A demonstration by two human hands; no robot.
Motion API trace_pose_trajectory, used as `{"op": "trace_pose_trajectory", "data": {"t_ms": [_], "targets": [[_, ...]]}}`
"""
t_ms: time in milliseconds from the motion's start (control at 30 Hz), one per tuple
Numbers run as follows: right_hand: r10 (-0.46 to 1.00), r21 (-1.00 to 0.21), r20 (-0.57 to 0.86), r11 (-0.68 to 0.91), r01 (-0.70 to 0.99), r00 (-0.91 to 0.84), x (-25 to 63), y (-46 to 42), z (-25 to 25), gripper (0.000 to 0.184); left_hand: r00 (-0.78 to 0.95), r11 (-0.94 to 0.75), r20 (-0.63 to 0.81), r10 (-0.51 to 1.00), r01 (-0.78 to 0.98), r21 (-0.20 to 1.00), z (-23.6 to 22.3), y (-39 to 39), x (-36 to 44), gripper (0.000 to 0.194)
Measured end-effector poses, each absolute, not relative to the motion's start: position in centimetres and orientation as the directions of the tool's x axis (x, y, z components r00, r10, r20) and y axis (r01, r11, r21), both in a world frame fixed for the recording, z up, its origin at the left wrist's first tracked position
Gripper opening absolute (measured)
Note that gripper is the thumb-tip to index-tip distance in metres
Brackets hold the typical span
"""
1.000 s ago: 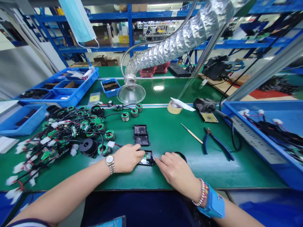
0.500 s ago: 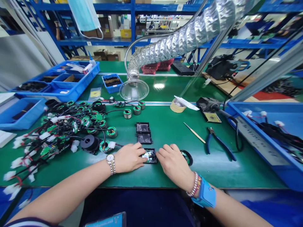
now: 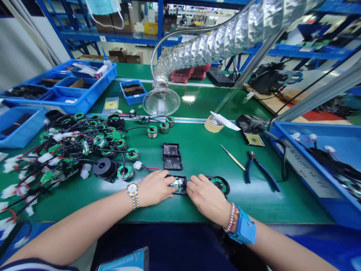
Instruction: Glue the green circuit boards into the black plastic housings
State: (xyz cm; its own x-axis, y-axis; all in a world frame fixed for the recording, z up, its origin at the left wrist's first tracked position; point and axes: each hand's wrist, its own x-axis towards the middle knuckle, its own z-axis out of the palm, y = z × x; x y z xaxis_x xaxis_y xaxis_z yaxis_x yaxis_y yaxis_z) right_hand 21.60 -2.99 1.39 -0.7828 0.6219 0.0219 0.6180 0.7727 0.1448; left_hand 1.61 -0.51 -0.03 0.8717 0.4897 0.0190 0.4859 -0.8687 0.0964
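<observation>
My left hand (image 3: 154,187) and my right hand (image 3: 205,197) meet over a small black square housing (image 3: 178,184) lying on the green mat near the front edge. Fingers of both hands are curled and pinch at its sides; something shiny and green shows inside it. A round black motor part with a green board (image 3: 219,184) lies just right of my right hand. Two more black square housings (image 3: 171,156) lie behind, one after the other. A watch is on my left wrist, a blue strap on my right.
A heap of green-board coils with black wires and white plugs (image 3: 70,150) covers the left. Blue pliers (image 3: 261,170), a thin stick (image 3: 232,157), a tape roll (image 3: 212,125) and a soldering stand (image 3: 249,128) lie right. A foil fume hose (image 3: 197,49) hangs above. Blue bins (image 3: 316,165) flank both sides.
My right hand has slid left off the round motor part and joined the left hand at the small housing. The view has tilted down a little.
</observation>
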Motion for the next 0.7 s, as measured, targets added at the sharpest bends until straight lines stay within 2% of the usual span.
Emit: {"op": "trace_pose_trajectory", "data": {"t_ms": [233, 467, 633, 700], "targets": [[0.703, 0.116, -0.005, 0.707, 0.698, -0.711, 22.5, -3.0, 1.6, 0.017, 0.866, -0.863, 0.019, 0.500, 0.496, 0.098, 0.1, -2.2, 1.7, 0.015], [0.671, 0.040, -0.121, 0.739, 0.672, -0.731, 22.2, -2.5, 1.6, 0.015, 0.869, -0.863, -0.010, 0.495, 0.493, 0.111, 0.1, -2.2, 1.8, 0.016], [0.646, 0.049, -0.037, 0.764, 0.644, -0.763, 22.6, -2.9, 1.4, 0.019, 0.873, -0.869, -0.002, 0.488, 0.486, 0.097, 0.3, -2.1, 1.8, 0.016], [0.652, 0.039, 0.018, 0.757, 0.653, -0.758, 22.9, -3.4, 1.5, 0.015, 0.871, -0.867, -0.002, 0.492, 0.490, 0.094, 0.4, -2.2, 1.8, 0.016]]}}
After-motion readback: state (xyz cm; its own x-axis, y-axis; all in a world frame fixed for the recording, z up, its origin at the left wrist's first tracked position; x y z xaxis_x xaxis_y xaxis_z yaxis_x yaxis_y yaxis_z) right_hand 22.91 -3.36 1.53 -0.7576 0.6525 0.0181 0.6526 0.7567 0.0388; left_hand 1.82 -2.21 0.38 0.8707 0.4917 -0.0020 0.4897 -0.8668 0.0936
